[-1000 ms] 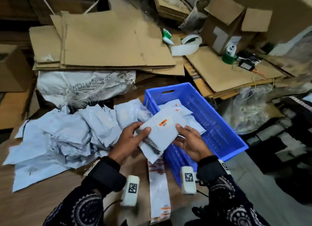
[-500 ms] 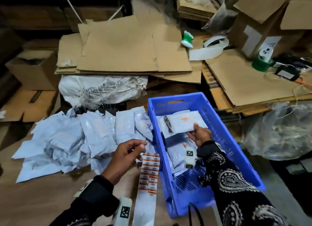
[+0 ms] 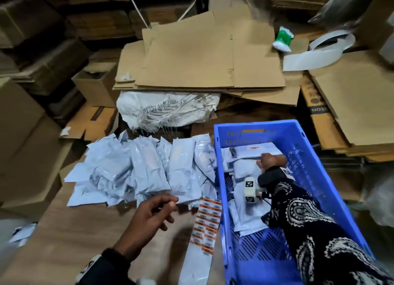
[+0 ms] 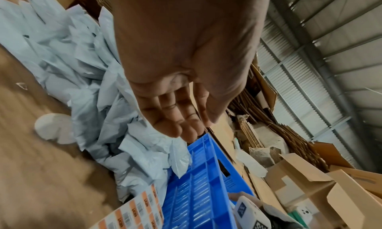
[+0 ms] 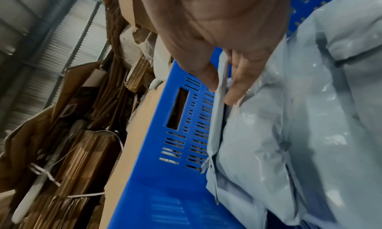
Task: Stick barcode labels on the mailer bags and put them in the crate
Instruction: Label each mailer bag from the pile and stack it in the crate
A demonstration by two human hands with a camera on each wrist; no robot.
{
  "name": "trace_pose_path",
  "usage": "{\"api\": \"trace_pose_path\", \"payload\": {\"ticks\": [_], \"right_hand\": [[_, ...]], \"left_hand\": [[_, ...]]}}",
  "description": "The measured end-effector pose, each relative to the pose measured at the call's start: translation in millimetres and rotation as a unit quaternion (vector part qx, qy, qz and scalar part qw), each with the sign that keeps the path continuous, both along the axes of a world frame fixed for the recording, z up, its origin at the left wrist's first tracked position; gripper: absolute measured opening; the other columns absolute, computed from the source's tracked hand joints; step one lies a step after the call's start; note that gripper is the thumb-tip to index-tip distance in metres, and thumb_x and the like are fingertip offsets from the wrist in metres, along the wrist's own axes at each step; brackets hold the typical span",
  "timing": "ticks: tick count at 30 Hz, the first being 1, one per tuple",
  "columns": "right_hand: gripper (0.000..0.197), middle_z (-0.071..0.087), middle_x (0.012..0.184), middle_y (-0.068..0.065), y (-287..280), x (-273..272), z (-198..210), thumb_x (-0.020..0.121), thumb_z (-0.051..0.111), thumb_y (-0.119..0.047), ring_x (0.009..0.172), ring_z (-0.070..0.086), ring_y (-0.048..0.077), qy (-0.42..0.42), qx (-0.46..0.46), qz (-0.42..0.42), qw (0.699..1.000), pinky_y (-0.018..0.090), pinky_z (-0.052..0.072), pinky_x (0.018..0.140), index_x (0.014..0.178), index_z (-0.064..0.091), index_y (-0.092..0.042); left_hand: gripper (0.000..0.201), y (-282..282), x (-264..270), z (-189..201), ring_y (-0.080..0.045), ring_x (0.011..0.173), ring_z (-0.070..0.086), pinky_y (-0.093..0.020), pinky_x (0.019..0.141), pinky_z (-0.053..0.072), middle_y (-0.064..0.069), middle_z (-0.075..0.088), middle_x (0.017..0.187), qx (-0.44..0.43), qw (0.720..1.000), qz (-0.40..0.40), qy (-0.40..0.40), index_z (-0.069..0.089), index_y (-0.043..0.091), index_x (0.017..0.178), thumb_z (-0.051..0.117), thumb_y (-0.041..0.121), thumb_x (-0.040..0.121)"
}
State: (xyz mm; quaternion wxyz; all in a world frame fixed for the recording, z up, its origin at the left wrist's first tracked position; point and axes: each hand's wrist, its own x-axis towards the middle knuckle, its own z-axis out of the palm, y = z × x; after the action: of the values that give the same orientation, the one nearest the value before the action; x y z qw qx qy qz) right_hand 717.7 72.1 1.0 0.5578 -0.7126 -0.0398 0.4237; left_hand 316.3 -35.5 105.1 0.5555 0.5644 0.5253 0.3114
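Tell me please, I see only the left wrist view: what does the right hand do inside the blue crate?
Observer: The right hand pinches the edge of a mailer bag between thumb and fingers, near the far end of the crate.
Operator: Does this bag carry a label?
Observer: In the head view, the bag at that hand shows an orange label on top.
Operator: Is the crate full?
Observer: No. Several bags lie inside, but the near part of its floor is bare.
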Motion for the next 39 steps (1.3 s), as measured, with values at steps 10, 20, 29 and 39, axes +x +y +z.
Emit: {"api": "trace_pose_path", "payload": {"ticks": [10, 20, 29, 39], "right_hand": [[0.035, 0.066, 0.087, 0.006, -35, -61, 62, 0.081, 0.079, -0.018, 0.071, 0.061, 0.023, -0.169, 0.072, -0.026, 0.983, 0.042, 0.056, 0.068, 0.111, 0.064, -0.009], [0.009, 0.07, 0.073, 0.005, -64, -207, 117, 0.091, 0.069, -0.014, 0.063, 0.064, 0.013, -0.228, 0.176, 0.203, 0.936, 0.026, 0.048, 0.054, 0.088, 0.069, -0.006], [0.062, 0.065, 0.114, 0.006, 14, -343, 39, 0.08, 0.081, -0.047, 0.111, 0.062, 0.026, -0.297, -0.004, 0.385, 0.874, 0.035, 0.048, 0.097, 0.124, 0.057, -0.011], [0.06, 0.068, 0.113, 0.009, 27, -374, 33, 0.079, 0.076, -0.029, 0.109, 0.064, 0.032, -0.375, -0.062, 0.305, 0.873, 0.043, 0.049, 0.096, 0.131, 0.049, -0.017]], "left_hand": [[0.014, 31, 27, 27, -0.017, 0.076, 0.067, -0.026, 0.06, 0.051, -0.012, 0.072, 0.1, 0.037, 0.996, -0.083, -0.02, 0.072, 0.016, 0.109, 0.063, 0.018, 0.099], [0.015, 44, -24, 26, -0.02, 0.074, 0.065, -0.029, 0.058, 0.049, -0.007, 0.07, 0.093, 0.039, 0.992, -0.104, -0.052, 0.07, 0.012, 0.111, 0.061, 0.018, 0.101], [0.011, 44, -200, -16, -0.018, 0.071, 0.064, -0.028, 0.057, 0.047, -0.006, 0.074, 0.089, 0.003, 0.998, 0.019, -0.06, 0.074, 0.016, 0.102, 0.064, 0.018, 0.099], [0.014, 46, -291, -72, -0.014, 0.068, 0.063, -0.025, 0.057, 0.045, -0.007, 0.072, 0.087, -0.049, 0.995, 0.048, -0.073, 0.075, 0.014, 0.103, 0.062, 0.014, 0.099]]}}
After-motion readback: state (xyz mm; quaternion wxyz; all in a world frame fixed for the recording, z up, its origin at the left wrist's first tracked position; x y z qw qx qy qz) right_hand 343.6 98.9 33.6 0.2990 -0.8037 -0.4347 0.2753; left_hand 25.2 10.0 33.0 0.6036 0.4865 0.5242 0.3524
